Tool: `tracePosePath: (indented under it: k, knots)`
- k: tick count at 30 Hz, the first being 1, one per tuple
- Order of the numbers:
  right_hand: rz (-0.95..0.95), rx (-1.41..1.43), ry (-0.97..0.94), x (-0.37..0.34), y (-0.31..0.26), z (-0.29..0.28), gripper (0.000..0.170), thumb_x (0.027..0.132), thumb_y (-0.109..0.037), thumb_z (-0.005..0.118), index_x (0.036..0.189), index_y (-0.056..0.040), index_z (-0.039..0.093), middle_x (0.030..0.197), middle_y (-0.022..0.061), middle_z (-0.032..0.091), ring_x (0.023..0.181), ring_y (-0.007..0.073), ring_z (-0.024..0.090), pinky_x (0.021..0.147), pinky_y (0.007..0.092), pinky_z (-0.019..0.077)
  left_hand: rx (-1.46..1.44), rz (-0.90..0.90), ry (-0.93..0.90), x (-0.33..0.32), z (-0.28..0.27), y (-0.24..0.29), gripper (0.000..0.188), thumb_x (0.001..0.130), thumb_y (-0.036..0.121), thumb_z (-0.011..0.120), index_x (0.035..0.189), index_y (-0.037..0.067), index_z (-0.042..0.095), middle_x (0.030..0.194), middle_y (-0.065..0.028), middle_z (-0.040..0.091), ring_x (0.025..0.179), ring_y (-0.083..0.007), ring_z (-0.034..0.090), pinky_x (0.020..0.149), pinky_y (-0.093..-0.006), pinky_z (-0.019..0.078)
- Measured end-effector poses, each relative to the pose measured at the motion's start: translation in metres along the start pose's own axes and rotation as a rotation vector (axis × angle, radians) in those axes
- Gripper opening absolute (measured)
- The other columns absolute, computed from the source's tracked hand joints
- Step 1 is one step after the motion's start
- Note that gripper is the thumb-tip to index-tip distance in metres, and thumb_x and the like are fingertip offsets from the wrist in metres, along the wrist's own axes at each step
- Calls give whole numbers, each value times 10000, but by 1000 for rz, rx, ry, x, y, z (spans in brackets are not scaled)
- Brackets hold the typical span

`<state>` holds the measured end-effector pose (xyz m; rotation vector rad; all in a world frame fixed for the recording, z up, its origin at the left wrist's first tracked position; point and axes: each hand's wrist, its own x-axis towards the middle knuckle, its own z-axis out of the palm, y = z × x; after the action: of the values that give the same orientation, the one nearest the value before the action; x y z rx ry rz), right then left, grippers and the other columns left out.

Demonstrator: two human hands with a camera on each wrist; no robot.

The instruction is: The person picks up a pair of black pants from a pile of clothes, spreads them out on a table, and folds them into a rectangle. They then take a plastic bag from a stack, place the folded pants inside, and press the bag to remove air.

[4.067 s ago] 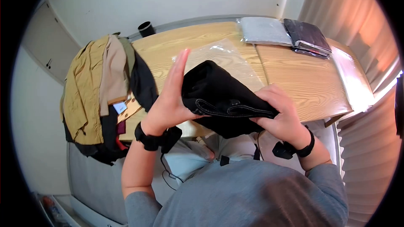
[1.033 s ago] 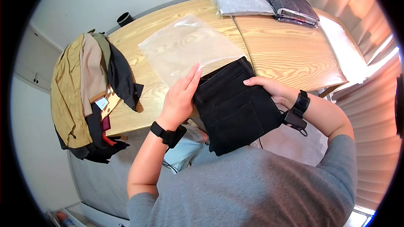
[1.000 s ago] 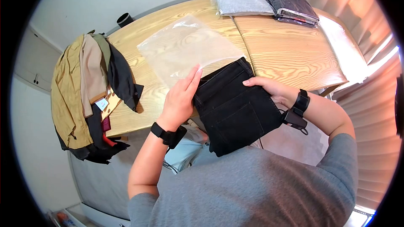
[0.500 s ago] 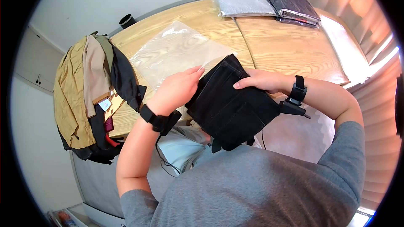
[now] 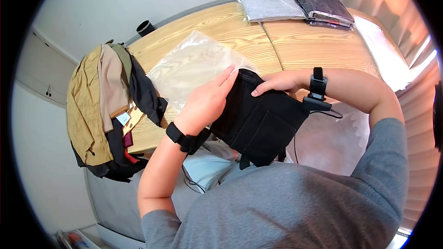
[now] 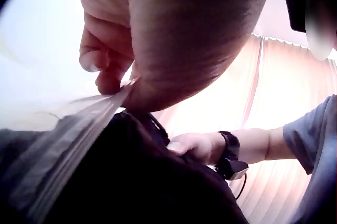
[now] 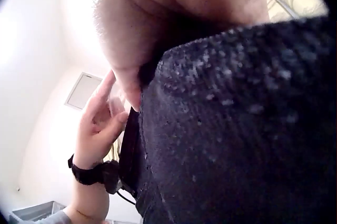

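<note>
Folded black jeans, a back pocket showing, are held over the front edge of the table. My right hand grips them at the waistband end, thumb on top and the other fingers hidden underneath. A clear plastic bag lies on the table, its near edge lifted to the jeans. My left hand pinches that bag edge, as the left wrist view shows the plastic stretched from between thumb and fingers. The waistband end overlaps the bag's mouth in the head view. Dark denim fills much of the right wrist view.
A heap of clothes, tan, beige and black, hangs over the left end of the wooden table. Two bagged garments, one grey and one dark, lie at the back. A black bin stands behind the table.
The jeans, earlier upright and bunched between both hands, now lie flatter and tilt toward the bag. The bag's near edge has come up to their waistband end, and the left hand now pinches it.
</note>
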<state>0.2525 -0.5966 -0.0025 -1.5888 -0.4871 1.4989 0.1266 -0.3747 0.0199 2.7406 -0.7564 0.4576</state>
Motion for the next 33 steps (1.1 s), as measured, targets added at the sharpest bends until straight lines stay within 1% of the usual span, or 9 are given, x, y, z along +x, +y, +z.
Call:
tracePosePath:
  k: [3,6,10,13,18,21,24,28,33]
  knots:
    - [58,105,12,5,1,-6,421,851,-319,673,1127,-7,612,1029,106,683,874,147,668,779,278,547,33,-14,-99,-1,-8,11,674,712,-86,505,1362,78,432,1412,-101,439,955,-313,621,740,-382,531]
    - [107,148,25,4,3,-14,428,861,-318,665,1143,-1,603,1038,113,678,889,145,666,777,275,549,230,-12,-296,-8,-17,23,700,689,-77,539,1362,88,437,1397,-112,449,882,-299,627,699,-376,525]
    - [62,197,76,-5,4,-11,436,875,-323,656,1158,2,591,1089,124,660,893,158,670,781,292,556,207,-118,-148,-36,-18,27,656,701,-69,542,1335,79,460,1298,-155,503,830,-311,616,684,-380,512]
    - [-2,367,32,1,17,-16,431,882,-310,651,1163,9,582,1094,136,654,893,178,672,791,320,565,256,-386,-52,-68,1,21,591,711,-61,555,1291,25,478,1041,-128,537,811,-303,589,653,-390,503]
    - [-3,441,51,1,17,-12,396,885,-281,647,1140,15,582,1049,156,656,885,204,676,771,345,579,123,-445,148,-81,25,25,471,740,-76,535,1207,-11,539,955,-139,532,793,-314,580,655,-386,494]
    - [-3,510,116,2,14,-10,375,873,-268,659,1111,12,585,1030,154,661,863,202,679,765,334,579,50,-370,452,-74,26,25,366,715,-99,575,1070,-21,619,885,-134,548,758,-291,574,642,-363,484]
    - [10,506,104,4,13,-11,359,872,-265,659,1097,6,590,1013,150,666,850,199,680,770,329,577,-2,-392,566,-72,31,25,368,718,-137,574,1049,5,648,876,-125,543,733,-261,549,633,-332,459]
    - [-7,505,127,3,12,-8,354,873,-265,658,1089,8,594,994,143,671,832,195,681,763,325,578,21,-356,633,-72,37,28,350,704,-147,578,1002,12,667,861,-117,538,731,-250,541,626,-331,454]
    - [-89,622,164,2,12,-5,344,890,-258,645,1091,16,594,981,143,674,830,205,679,762,328,575,-28,-188,426,-86,49,27,365,695,-91,615,1045,3,654,883,-117,561,747,-269,582,617,-342,489]
